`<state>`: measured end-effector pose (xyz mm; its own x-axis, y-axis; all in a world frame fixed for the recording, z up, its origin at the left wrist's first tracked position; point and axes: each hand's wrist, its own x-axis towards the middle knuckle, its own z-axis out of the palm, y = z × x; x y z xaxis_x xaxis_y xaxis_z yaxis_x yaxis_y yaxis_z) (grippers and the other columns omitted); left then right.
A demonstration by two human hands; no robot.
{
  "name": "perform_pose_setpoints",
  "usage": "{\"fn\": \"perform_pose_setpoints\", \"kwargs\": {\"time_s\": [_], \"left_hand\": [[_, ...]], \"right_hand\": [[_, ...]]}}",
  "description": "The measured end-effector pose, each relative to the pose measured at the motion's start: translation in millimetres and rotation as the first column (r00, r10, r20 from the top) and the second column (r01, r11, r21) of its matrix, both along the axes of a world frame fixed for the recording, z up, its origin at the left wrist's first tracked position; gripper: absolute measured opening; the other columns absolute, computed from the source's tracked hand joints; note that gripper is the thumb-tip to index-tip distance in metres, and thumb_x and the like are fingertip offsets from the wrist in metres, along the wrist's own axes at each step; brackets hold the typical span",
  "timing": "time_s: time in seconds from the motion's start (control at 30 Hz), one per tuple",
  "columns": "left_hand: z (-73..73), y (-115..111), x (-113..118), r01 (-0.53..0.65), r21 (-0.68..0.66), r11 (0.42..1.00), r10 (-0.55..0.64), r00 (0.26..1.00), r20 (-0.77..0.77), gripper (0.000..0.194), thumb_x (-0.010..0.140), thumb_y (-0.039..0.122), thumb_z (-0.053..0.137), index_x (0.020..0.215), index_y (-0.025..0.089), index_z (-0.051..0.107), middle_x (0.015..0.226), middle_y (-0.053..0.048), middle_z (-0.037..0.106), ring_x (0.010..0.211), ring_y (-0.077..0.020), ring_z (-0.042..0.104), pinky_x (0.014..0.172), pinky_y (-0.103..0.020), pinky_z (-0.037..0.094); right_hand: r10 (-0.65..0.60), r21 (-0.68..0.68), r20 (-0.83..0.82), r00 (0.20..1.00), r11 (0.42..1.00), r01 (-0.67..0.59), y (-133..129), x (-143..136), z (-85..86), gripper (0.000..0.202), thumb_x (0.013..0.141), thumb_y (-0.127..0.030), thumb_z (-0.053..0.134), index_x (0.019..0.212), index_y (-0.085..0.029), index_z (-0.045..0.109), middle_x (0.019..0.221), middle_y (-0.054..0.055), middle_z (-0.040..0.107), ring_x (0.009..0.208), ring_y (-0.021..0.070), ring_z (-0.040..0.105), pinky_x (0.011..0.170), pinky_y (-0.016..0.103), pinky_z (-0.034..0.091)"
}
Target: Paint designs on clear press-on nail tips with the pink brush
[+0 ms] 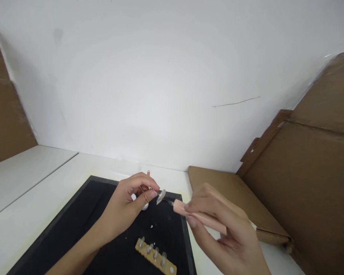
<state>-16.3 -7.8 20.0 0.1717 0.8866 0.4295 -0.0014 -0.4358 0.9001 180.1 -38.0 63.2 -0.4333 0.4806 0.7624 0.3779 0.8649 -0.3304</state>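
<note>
Over the black mat, my left hand [132,202] is closed, thumb and fingertips pinching a thin stem-like part with a small translucent piece [161,196] at its end. A short pink tip [148,173] pokes up behind these fingers; what it belongs to is hidden. My right hand [220,225] is closed around a pink pen-like tool [203,219]. Its narrow tip points left at the translucent piece; I cannot tell whether they touch. Partly behind my left hand is a small white object [145,206]. Nearer to me lies a yellowish strip [151,259] with several clear upright pegs.
Beneath the hands lies a black mat [103,214] with small white bits [151,226], on a white table [46,172]. A flat cardboard box [218,183] is at the right. Cardboard panels [312,183] stand on both sides, with a white wall [160,95] behind.
</note>
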Motion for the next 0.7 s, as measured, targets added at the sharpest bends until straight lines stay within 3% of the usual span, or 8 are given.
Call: {"fn": "perform_pose_setpoints", "kwargs": {"time_s": [0.17, 0.7], "left_hand": [[4.7, -2.0, 2.0, -0.015, -0.006, 1.0, 0.015, 1.0, -0.004, 0.006, 0.08, 0.019, 0.064, 0.082, 0.019, 0.07, 0.08, -0.002, 0.064, 0.065, -0.0124, 0.054, 0.061, -0.024, 0.044], [1.0, -5.5, 1.5, 0.014, 0.123, 0.992, -0.018, 0.999, 0.033, 0.014, 0.08, 0.011, 0.066, 0.076, 0.021, 0.075, 0.078, -0.001, 0.073, 0.072, -0.0142, 0.066, 0.068, -0.027, 0.046]], "right_hand": [[0.062, -0.04, 0.035, 0.997, 0.997, -0.061, -2.9, -0.5, 4.8, 0.023, 0.08, -0.002, 0.052, 0.089, -0.021, 0.059, 0.068, 0.0, 0.058, 0.062, 0.0144, 0.055, 0.052, 0.026, 0.042], [-0.094, 0.026, 0.007, 0.996, 0.995, 0.094, 0.9, -0.1, -1.7, 0.017, 0.083, -0.005, 0.054, 0.088, -0.02, 0.058, 0.068, -0.001, 0.057, 0.06, 0.0125, 0.054, 0.053, 0.025, 0.042]]}}
